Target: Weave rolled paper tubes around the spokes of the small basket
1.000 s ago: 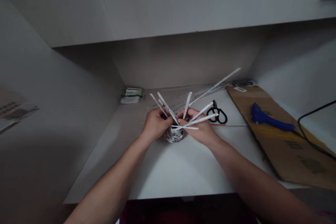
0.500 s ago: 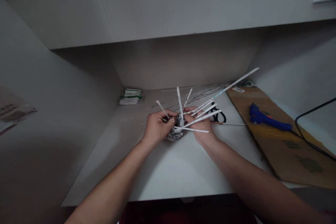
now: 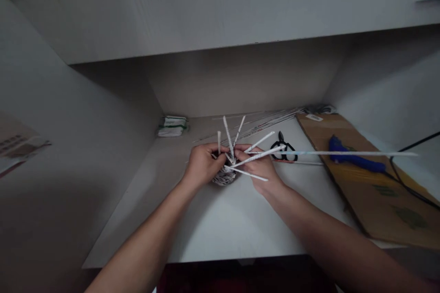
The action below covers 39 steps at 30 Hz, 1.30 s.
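Note:
A small woven basket (image 3: 224,176) of rolled newspaper sits between my hands, with several white paper sticks fanning up and right from its rim. My left hand (image 3: 204,162) is closed on the basket's left side, thumb and fingers pinching its upper edge. On the other side my right hand (image 3: 259,167) is closed round a long paper tube (image 3: 326,153) that reaches far to the right over the cardboard. Its fingertips are close to the basket rim, partly hidden by the sticks.
Black-handled scissors (image 3: 284,149) lie just beyond my right hand. A blue glue gun (image 3: 357,158) with a black cord rests on a cardboard sheet (image 3: 381,206) at right. Several loose paper tubes (image 3: 271,121) lie at the back. A white-and-green packet (image 3: 173,126) stands at the back left.
The long tube has swung down from pointing up and right to lying nearly level. The basket has turned and shifted slightly left, its sticks at new angles. Both hands still hold on.

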Each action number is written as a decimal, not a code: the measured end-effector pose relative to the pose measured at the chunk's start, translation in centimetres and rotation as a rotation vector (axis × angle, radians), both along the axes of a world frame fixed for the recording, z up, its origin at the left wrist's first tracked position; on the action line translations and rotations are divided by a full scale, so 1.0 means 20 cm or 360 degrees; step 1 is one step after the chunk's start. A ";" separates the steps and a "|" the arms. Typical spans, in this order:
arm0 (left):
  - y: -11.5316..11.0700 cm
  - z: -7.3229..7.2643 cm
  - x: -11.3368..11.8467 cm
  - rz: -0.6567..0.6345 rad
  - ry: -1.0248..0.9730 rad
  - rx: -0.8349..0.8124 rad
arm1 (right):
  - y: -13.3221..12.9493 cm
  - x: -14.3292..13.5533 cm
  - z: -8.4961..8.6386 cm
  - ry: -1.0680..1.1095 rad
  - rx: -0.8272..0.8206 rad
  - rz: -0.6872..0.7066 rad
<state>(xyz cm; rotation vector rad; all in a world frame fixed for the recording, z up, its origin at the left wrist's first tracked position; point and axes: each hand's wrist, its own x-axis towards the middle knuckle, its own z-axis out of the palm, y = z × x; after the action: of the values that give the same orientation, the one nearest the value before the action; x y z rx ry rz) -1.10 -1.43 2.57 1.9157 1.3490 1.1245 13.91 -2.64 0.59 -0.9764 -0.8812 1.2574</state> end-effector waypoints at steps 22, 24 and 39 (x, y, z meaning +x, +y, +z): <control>0.02 -0.01 0.02 -0.0193 -0.0380 -0.0248 | 0.00 0.00 -0.03 -0.0440 0.0344 -0.0015; 0.02 0.00 0.02 -0.0190 -0.0392 -0.0257 | 0.00 0.00 -0.03 -0.0438 0.0342 0.0003; 0.04 -0.01 0.00 -0.0072 -0.0338 -0.0167 | 0.03 0.01 -0.05 -0.0406 0.0441 -0.0141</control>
<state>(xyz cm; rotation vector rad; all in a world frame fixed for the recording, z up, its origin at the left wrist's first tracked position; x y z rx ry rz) -1.08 -0.63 2.27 1.6921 1.2183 1.1740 14.13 -2.12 -0.41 -0.9529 -1.1636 0.9182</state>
